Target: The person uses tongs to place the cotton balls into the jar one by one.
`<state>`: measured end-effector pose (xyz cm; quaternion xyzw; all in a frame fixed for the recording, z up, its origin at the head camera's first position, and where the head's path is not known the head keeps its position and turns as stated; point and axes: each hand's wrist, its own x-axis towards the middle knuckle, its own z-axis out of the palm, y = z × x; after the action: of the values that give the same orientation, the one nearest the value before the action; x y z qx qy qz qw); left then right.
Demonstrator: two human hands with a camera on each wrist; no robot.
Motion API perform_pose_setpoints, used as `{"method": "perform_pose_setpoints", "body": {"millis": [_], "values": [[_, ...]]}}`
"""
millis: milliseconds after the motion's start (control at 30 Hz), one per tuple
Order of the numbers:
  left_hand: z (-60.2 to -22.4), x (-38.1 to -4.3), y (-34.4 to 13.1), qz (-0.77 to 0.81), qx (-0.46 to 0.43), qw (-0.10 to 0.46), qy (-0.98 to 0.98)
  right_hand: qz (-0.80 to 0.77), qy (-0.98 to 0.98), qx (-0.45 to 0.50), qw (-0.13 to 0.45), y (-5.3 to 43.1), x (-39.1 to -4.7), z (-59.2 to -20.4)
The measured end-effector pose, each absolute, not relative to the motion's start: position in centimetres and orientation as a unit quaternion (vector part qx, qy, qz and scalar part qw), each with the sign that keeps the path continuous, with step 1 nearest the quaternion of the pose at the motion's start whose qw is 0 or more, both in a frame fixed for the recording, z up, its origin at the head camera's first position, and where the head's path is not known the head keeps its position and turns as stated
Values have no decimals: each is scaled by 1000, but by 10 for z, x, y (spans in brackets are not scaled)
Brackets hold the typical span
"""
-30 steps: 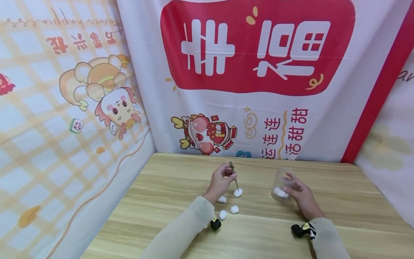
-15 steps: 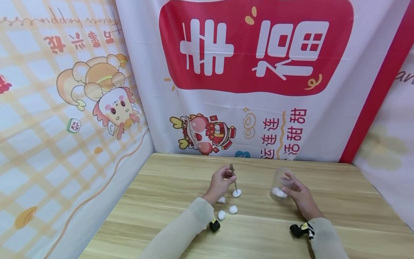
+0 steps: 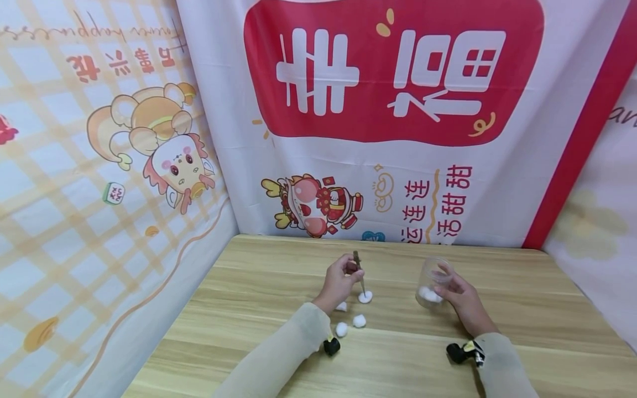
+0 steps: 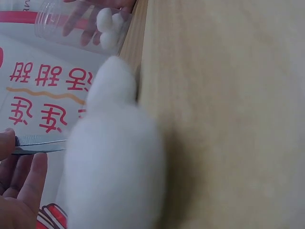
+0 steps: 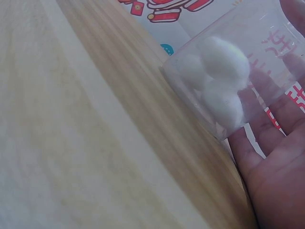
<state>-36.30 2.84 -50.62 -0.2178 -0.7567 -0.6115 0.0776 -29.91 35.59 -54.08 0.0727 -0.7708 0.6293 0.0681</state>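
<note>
My left hand (image 3: pixel 339 283) pinches a pair of metal tweezers (image 3: pixel 358 262), which point down with their tips right at a white cotton ball (image 3: pixel 367 299) on the table. Three more cotton balls, one of them the front one (image 3: pixel 341 330), lie close to that wrist. In the left wrist view, cotton (image 4: pixel 114 171) looms large and blurred and hides the tweezers' tips. Tilted a little in my right hand (image 3: pixel 466 305) is a clear plastic jar (image 3: pixel 428 275), with fingers and thumb round its side. Several cotton balls (image 5: pixel 224 64) sit at its bottom, and its mouth is uncovered.
Both hands work over a wood-grain table (image 3: pixel 249 309). A printed cloth (image 3: pixel 398 155) hangs along its back edge, and a checked one (image 3: pixel 99 232) stands at the left. Each wrist carries a small black camera, such as the left one (image 3: pixel 331 346).
</note>
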Motion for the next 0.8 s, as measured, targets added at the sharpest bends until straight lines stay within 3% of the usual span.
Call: {"method": "perform_pose_setpoints", "body": {"millis": [433,800], "values": [[-505,-366,28,-639,-203,94,-736,637,-765,68,65,355,-298,-538],[-502,-370,23,-664,-185,59,-722,637,-767,55,56,355,-299,-539]]}}
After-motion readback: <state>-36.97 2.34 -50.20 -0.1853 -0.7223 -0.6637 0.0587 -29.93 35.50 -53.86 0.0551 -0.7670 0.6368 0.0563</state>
